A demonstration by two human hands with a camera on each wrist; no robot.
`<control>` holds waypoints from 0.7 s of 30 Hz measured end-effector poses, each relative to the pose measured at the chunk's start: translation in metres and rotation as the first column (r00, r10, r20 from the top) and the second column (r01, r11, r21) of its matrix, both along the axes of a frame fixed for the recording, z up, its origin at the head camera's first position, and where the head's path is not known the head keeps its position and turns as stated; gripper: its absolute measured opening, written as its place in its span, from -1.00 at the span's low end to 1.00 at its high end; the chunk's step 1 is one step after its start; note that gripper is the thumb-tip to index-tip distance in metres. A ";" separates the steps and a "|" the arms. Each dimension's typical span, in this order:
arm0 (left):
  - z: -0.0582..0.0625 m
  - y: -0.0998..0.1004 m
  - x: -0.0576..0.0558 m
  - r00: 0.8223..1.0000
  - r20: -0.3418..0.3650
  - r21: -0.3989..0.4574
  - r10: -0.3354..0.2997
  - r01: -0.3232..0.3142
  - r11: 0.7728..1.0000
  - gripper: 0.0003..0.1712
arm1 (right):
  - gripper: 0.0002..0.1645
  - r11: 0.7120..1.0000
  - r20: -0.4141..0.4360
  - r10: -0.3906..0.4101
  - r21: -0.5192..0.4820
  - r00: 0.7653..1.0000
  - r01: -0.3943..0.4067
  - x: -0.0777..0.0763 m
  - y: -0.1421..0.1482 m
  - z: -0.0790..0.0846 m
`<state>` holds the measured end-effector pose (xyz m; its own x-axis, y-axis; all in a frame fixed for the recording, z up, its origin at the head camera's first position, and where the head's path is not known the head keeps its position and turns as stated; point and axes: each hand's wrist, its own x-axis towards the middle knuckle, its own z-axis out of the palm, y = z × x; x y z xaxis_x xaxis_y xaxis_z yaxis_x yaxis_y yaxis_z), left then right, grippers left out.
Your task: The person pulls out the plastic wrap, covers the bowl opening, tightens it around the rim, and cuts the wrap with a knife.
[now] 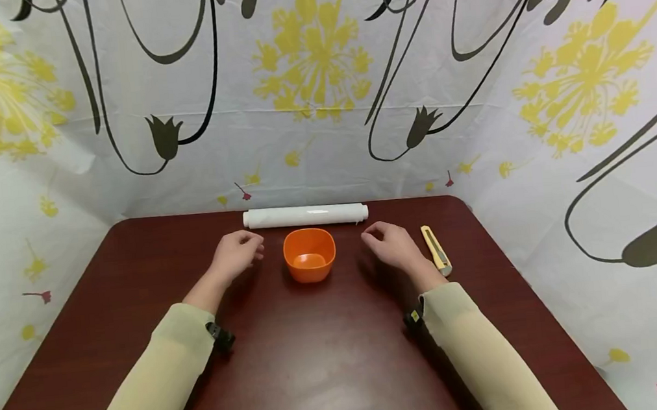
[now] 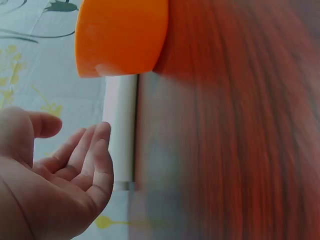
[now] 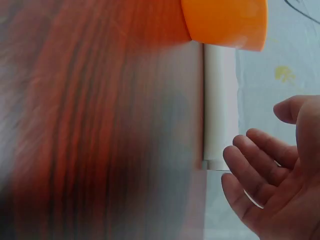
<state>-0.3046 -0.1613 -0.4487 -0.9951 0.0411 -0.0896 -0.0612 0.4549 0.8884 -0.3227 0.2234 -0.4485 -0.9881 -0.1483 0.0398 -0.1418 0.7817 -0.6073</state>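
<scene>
An orange bowl [image 1: 311, 273] stands upright on the dark red table between the two hands, and no contents show in it. To its left is my left hand [image 1: 236, 257], fingers loosely bent, holding nothing and apart from the bowl. My right hand [image 1: 393, 246] is on the other side, likewise loosely curled around nothing. Both wrist views show the palms, with gaps between thumb and fingers; the orange bowl [image 2: 122, 37] appears at the top of each. Behind the bowl lies a white roll [image 1: 306, 215], seemingly plastic film. A yellow box cutter [image 1: 436, 251] lies right of my right hand.
The brown-red table [image 1: 314, 375] has rounded far corners. A white cloth with yellow flowers and dark stems [image 1: 312, 148] hangs behind it and along both sides. Each wrist wears a small dark camera on a strap [image 1: 220, 337].
</scene>
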 end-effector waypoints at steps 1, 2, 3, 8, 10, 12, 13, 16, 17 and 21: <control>-0.002 0.002 -0.004 0.999 0.029 0.048 0.018 -0.020 0.999 -0.50 | -0.49 1.000 0.022 -0.017 -0.026 1.000 0.018 -0.003 -0.001 -0.002; -0.003 0.004 -0.007 0.997 0.060 0.092 0.040 -0.045 0.995 -0.49 | -0.47 0.997 0.047 -0.035 -0.061 0.998 0.038 -0.006 -0.002 -0.004; -0.004 0.005 -0.011 0.994 0.093 0.136 0.059 -0.071 0.988 -0.48 | -0.45 0.993 0.077 -0.049 -0.104 0.996 0.057 -0.009 -0.003 -0.005; -0.006 0.009 -0.025 0.965 0.233 0.289 0.118 -0.185 0.939 -0.43 | -0.37 0.924 0.234 -0.106 -0.335 0.967 0.182 -0.026 -0.008 -0.012; -0.005 0.010 -0.030 0.958 0.261 0.318 0.119 -0.201 0.926 -0.42 | -0.35 0.892 0.282 -0.112 -0.394 0.953 0.222 -0.033 -0.011 -0.014; -0.003 0.011 -0.035 0.953 0.278 0.338 0.118 -0.212 0.917 -0.39 | -0.31 0.863 0.327 -0.106 -0.438 0.939 0.250 -0.039 -0.012 -0.015; -0.003 0.012 -0.037 0.951 0.286 0.344 0.118 -0.217 0.914 -0.37 | -0.29 0.853 0.348 -0.102 -0.451 0.932 0.262 -0.041 -0.013 -0.015; -0.001 0.015 -0.043 0.944 0.309 0.368 0.114 -0.230 0.901 -0.31 | -0.22 0.827 0.408 -0.101 -0.473 0.908 0.305 -0.047 -0.016 -0.016; -0.001 0.017 -0.045 0.941 0.320 0.374 0.113 -0.235 0.897 -0.30 | -0.19 0.817 0.427 -0.103 -0.479 0.898 0.322 -0.048 -0.016 -0.016; -0.003 0.022 -0.056 0.921 0.376 0.403 0.104 -0.263 0.877 -0.23 | -0.14 0.759 0.497 -0.108 -0.518 0.861 0.395 -0.054 -0.021 -0.017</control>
<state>-0.3607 -0.1392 -0.4513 -0.9014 -0.0250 -0.4324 -0.4318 -0.0252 0.9016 -0.3763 0.2025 -0.4651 -0.9221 0.0201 -0.3864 0.3812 0.2182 -0.8984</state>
